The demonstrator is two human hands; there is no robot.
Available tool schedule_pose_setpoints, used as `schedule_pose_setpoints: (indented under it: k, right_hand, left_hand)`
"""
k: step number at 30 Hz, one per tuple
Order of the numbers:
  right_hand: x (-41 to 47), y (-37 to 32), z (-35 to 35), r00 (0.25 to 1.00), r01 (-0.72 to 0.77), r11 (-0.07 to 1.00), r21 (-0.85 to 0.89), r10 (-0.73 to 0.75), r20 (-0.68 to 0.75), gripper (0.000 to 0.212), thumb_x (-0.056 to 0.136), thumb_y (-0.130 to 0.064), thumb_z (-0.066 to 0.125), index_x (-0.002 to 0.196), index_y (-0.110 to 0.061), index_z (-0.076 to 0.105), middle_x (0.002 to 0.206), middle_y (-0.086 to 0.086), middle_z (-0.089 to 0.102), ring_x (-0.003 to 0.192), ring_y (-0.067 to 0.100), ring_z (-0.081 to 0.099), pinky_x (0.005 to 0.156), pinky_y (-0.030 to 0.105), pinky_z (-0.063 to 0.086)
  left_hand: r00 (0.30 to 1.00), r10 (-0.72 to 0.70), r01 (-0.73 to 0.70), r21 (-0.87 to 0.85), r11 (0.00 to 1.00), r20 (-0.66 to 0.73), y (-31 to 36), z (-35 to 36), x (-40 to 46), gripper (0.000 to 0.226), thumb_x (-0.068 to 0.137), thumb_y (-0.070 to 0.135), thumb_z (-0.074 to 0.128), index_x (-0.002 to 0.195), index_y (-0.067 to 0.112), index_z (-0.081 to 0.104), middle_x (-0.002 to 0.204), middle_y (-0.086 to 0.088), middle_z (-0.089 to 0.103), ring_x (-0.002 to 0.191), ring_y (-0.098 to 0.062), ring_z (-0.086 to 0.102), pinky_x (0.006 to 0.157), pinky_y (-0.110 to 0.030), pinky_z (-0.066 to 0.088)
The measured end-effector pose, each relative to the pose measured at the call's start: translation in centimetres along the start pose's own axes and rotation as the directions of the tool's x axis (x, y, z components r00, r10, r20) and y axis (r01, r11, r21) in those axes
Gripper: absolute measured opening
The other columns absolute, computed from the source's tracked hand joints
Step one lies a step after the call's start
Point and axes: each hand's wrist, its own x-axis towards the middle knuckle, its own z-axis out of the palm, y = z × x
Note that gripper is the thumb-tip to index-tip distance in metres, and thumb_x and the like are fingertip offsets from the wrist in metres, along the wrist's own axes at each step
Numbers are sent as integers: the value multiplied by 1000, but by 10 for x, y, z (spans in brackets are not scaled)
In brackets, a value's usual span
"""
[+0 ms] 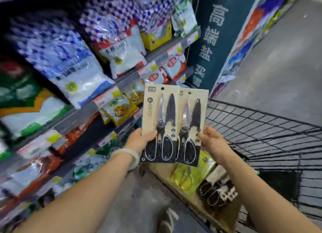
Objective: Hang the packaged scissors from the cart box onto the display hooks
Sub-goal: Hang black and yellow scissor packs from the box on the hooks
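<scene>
Two scissor packs held up in front of the shelves, side by side & overlapping: left pack (pixel 161 123) sits in front, its right edge covering the left edge of the right pack (pixel 191 128). Both cards stand near upright, long axis vertical w/ a slight tilt, blade tips up, handles down, hang holes at the top edge.

Left hand (pixel 141 138) pinches the lower left edge of the left pack, thumb on the face, other fingers behind & hidden. Right hand (pixel 211 140) touches the lower right edge of the right pack w/ thumb & fingertips; looks like a light pinch, but blur makes it hard to be sure. Both forearms reach up & forward from the bottom of view, wrists about level, bangle (pixel 130 156) on the left wrist.

No display hooks visible; shelves (pixel 104 86) on the left carry bagged goods only. So the packs' holes face up, ready for a hook, yet which way the hook lies can't be told. Cart (pixel 261 128) is right & below; cart box (pixel 183 194) under the hands has more packs (pixel 216 191) inside
</scene>
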Motion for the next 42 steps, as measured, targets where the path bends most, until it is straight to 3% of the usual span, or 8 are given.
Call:
schedule_pose_setpoints:
  k: [6, 13, 20, 24, 28, 34, 38, 42]
  right_hand:
    - [-35, -33, 113, 960, 127, 992, -20, -117, 255, 24, 95, 8, 37, 88, -10, 51, 51, -7, 63, 43, 1, 57, 41, 13, 44]
    - [-155, -12, 286, 866, 215, 966, -141, -121, 486, 26, 96, 5, 36, 80, -12, 47, 57, 0, 48, 34, -2, 45, 36, 9, 35]
    - [-288, 60, 478, 662, 316, 912, -262, -14, 750, 32, 94, -8, 49, 127, -10, 50, 112, 9, 62, 101, 25, 59, 82, 35, 46]
    - [-380, 93, 573, 515, 413, 876, -250, 2, 857, 21, 94, -2, 45, 104, -18, 54, 90, 2, 63, 79, 13, 56, 64, 22, 40]
    - [-458, 120, 651, 380, 504, 832, -233, 28, 925, 17, 95, -3, 44, 100, -18, 52, 91, 0, 58, 86, 17, 52, 77, 27, 39]
    - [-541, 160, 755, 210, 575, 788, -221, 119, 971, 16, 96, -2, 42, 98, -16, 51, 80, -1, 56, 69, 8, 51, 63, 20, 40]
    - [-586, 190, 835, 131, 594, 778, -206, 159, 979, 19, 93, -2, 45, 106, -8, 57, 91, 6, 64, 82, 20, 58, 80, 34, 47]
    - [-631, 207, 915, 84, 615, 766, -188, 173, 981, 18, 93, 3, 43, 89, -10, 54, 74, -2, 56, 65, 8, 49, 49, 6, 40]
  left_hand:
    - [977, 87, -121, -173, 977, -193, 2, -119, -81, 24, 89, 8, 60, 113, 8, 57, 99, -13, 66, 82, -23, 64, 74, -36, 56]
    - [886, 141, -267, -238, 934, -443, -65, -283, -235, 33, 88, 5, 61, 120, -1, 57, 105, -19, 65, 95, -29, 61, 100, -48, 45]
    - [661, 43, -382, -286, 878, -749, -162, -440, -429, 38, 82, 6, 69, 119, 0, 59, 114, -15, 66, 108, -30, 61, 101, -44, 45]
    - [497, -24, -454, -283, 845, -868, -215, -502, -528, 26, 84, 6, 68, 109, 2, 62, 98, -13, 67, 92, -26, 61, 94, -43, 48]
    - [373, -107, -520, -302, 799, -922, -268, -554, -600, 27, 80, 10, 71, 104, 4, 63, 106, -17, 68, 101, -34, 63, 99, -55, 45]
    - [229, -212, -606, -309, 733, -950, -322, -619, -674, 33, 83, 7, 67, 115, 3, 61, 113, -19, 68, 108, -37, 62, 99, -54, 45]
    - [146, -289, -651, -312, 692, -946, -342, -674, -712, 28, 84, 0, 64, 112, 2, 60, 105, -20, 69, 96, -34, 65, 93, -51, 50]
    - [126, -309, -671, -310, 673, -943, -353, -743, -747, 12, 86, -2, 60, 95, 6, 61, 89, -18, 69, 75, -29, 66, 71, -39, 56]
